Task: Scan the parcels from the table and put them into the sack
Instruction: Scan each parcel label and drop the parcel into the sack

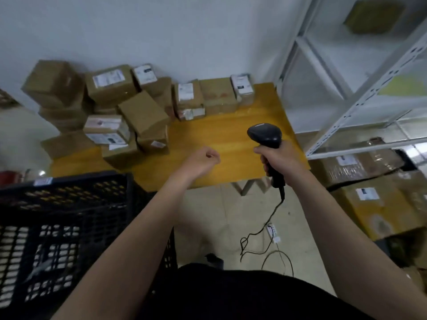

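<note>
- The step in hand looks like the gap between parcels: scanner ready, no parcel picked up yet.
- The right hand point(280, 158) grips the handle of a black handheld barcode scanner point(265, 135), fingers wrapped round it. The scanner's head is raised over the right part of the tabletop point(231, 137) and faces away from the person.
- The left hand point(201, 160) hangs over the near middle of the tabletop with its fingers curled into a loose fist, holding nothing.
- The parcels point(129, 112), brown cardboard boxes, many with white labels, are heaped at the far left corner. A shorter row point(215, 95) runs along the far edge toward the far right corner.
- The closest one with its label up is a taped box point(105, 130) on the near side of the heap, well apart from both hands.
- Next move, as I judge it: the left hand must open, reach left to the heap and lift one box label-up, then the scanner swings across to read it.
- No sack is plainly in view, so I cannot tell where a scanned box would go.
- A black lattice plastic crate point(69, 204) stands against the table's near left corner, under the left forearm. It may crowd the reach.
- The scanner's cable point(270, 218) trails down to the floor in loops.
- A white metal shelving rack point(369, 95) and larger cartons point(381, 204) stand off the right edge.
</note>
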